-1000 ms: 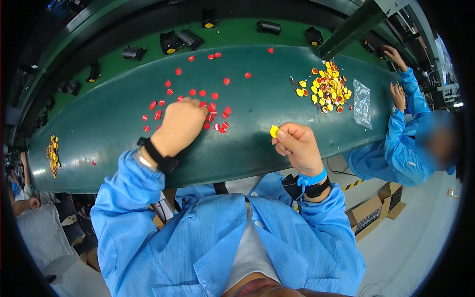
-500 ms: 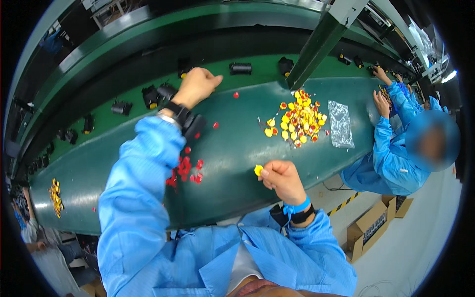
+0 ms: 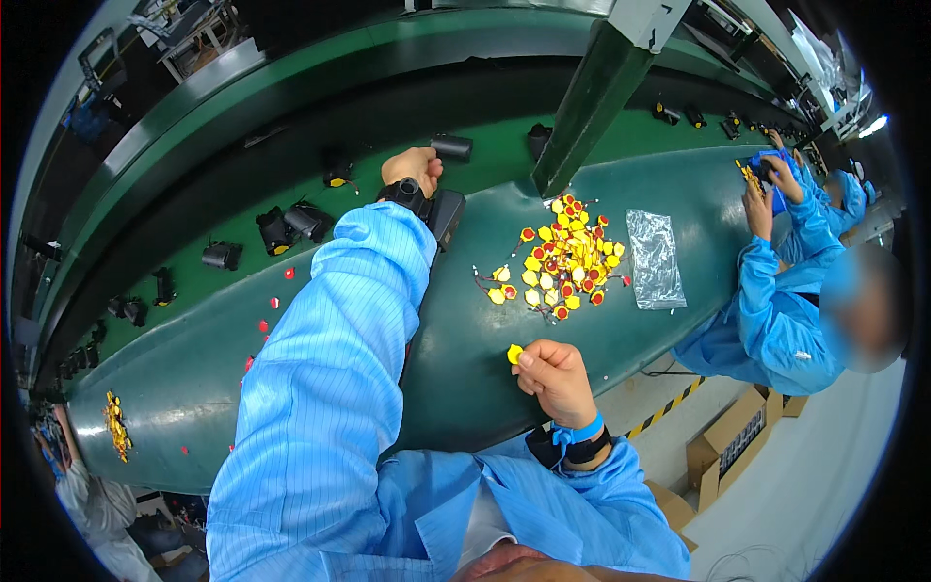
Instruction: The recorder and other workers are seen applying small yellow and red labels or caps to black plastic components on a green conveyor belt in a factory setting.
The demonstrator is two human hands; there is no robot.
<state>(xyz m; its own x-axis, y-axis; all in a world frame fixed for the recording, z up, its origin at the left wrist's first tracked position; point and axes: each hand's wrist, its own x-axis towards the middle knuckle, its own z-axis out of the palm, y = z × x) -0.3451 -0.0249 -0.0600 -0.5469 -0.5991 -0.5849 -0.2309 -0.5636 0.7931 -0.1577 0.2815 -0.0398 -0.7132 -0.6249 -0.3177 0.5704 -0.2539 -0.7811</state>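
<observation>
My right hand (image 3: pixel 558 380) is closed, pinching a small yellow piece with angular edges (image 3: pixel 515 355) between thumb and fingertips above the green work surface (image 3: pixel 465 388). Stretched out to the far side, my left hand (image 3: pixel 412 167) has its fingers curled at the left end of a black cylinder (image 3: pixel 454 146). Whether they grip it is hidden by the hand itself. Between the hands and farther right lies a loose heap of yellow and red pieces (image 3: pixel 574 257), some with thin dark wires. My left sleeve covers part of the surface; small red bits (image 3: pixel 263 327) show beside it.
Black housings (image 3: pixel 222 255) with yellow parts line the green strip along the far side. A green post (image 3: pixel 592 112) rises behind the heap, and a clear plastic bag (image 3: pixel 656 260) lies right of it. A co-worker in blue (image 3: pixel 776 291) works at the right. Another yellow heap (image 3: pixel 116 427) lies far left.
My left hand has moved right, up to the black cylinder, and its sleeve now covers the red pile. The right hand still pinches the yellow piece. The whole view has shifted slightly.
</observation>
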